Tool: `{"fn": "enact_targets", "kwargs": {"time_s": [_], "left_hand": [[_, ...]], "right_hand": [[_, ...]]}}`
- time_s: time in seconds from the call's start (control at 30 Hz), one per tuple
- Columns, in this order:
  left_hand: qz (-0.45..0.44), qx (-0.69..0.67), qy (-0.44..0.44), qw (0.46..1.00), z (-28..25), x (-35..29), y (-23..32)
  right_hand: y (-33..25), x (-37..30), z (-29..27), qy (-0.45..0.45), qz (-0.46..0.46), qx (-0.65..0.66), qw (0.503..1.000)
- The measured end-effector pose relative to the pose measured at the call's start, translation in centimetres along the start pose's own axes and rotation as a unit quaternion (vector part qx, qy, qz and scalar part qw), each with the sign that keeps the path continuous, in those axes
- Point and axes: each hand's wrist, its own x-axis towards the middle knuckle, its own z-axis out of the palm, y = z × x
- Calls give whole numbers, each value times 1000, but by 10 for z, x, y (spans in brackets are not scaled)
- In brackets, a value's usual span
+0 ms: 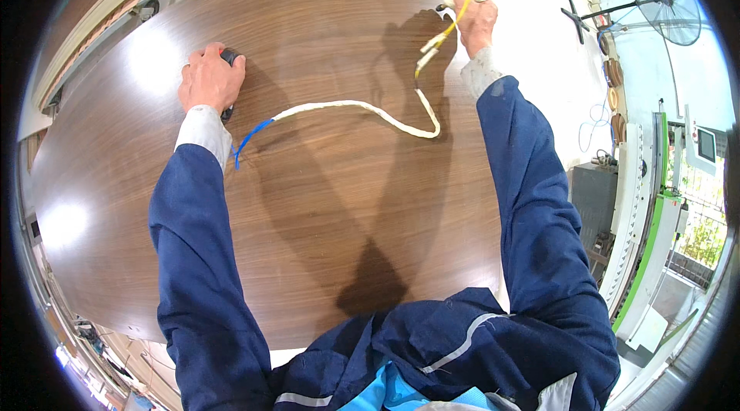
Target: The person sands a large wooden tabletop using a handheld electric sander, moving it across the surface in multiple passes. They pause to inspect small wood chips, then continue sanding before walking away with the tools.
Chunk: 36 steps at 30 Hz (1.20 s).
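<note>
Currently, left hand (210, 80) grips a black tool (230, 57), right hand (474, 18) pinches the limp, light cord (362, 106); hold cord near ends.

A small black object with a red spot (229, 57) sits on the dark wood-grain counter (324, 226), mostly covered by the left hand (210, 80). From it, a white-wrapped cord (362, 107) with a blue end snakes across the counter, turning yellow near the far right edge, where the right hand (474, 18) grips it.
</note>
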Motion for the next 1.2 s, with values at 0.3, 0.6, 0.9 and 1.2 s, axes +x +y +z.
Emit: {"fn": "enact_targets", "kwargs": {"time_s": [0.3, 0.6, 0.9, 1.2], "left_hand": [[7, 0, 7, 1000, -2, 20, 3], [17, 10, 5, 1000, -9, 43, 13], [22, 8, 10, 1000, -9, 53, 15], [30, -1, 17, 999, -11, 49, 15]], "right_hand": [[22, 39, 20, -8, 55, -52, 997], [28, 78, 34, 27, -35, 31, 999], [33, 105, 38, -4, 2, 106, 994], [66, 156, 44, -109, -27, 308, 945]]}}
